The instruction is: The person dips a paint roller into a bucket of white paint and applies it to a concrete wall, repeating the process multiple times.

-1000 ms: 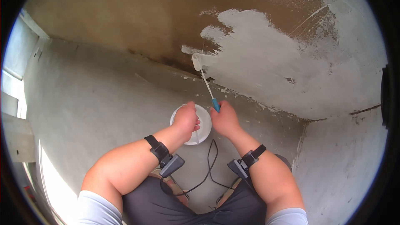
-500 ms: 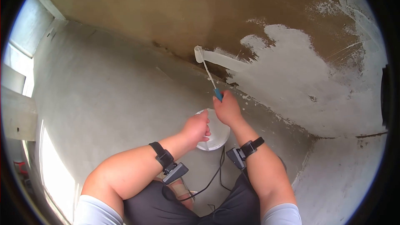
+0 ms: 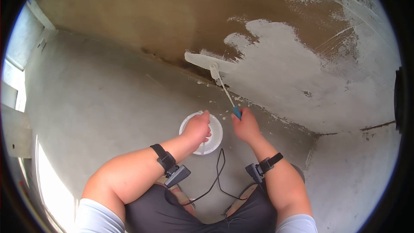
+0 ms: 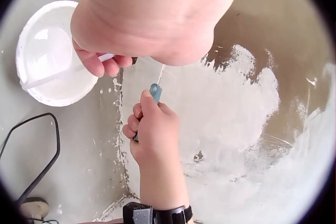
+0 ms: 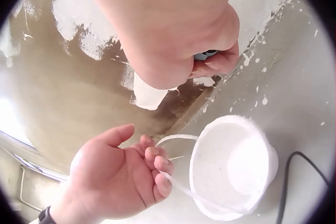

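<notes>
My right hand [image 3: 246, 126] grips the blue handle [image 3: 236, 112] of a small paint roller. Its thin rod runs up to a white-coated roller head [image 3: 214, 70], which lies against the lower wall at the edge of the white coat. With curled fingers, my left hand [image 3: 197, 128] holds the thin white bail [image 5: 181, 188] of a white bucket [image 3: 218, 140]. The bucket's mouth shows below and beside that hand, white inside. In the right wrist view the left palm [image 5: 123, 176] is turned up, the bail hooked in its fingers.
The brown wall [image 3: 142, 13] carries a broad white painted patch [image 3: 284, 69] to the right. White splatters [image 3: 224, 114] dot the grey floor along the wall's foot. A black cable [image 3: 220, 168] loops between the legs. A side wall [image 3: 353, 159] stands at the right.
The roller swept left along the lower wall, then came back right and slightly down. A fresh white stripe now extends left of it. The left hand keeps holding the bucket's bail.
</notes>
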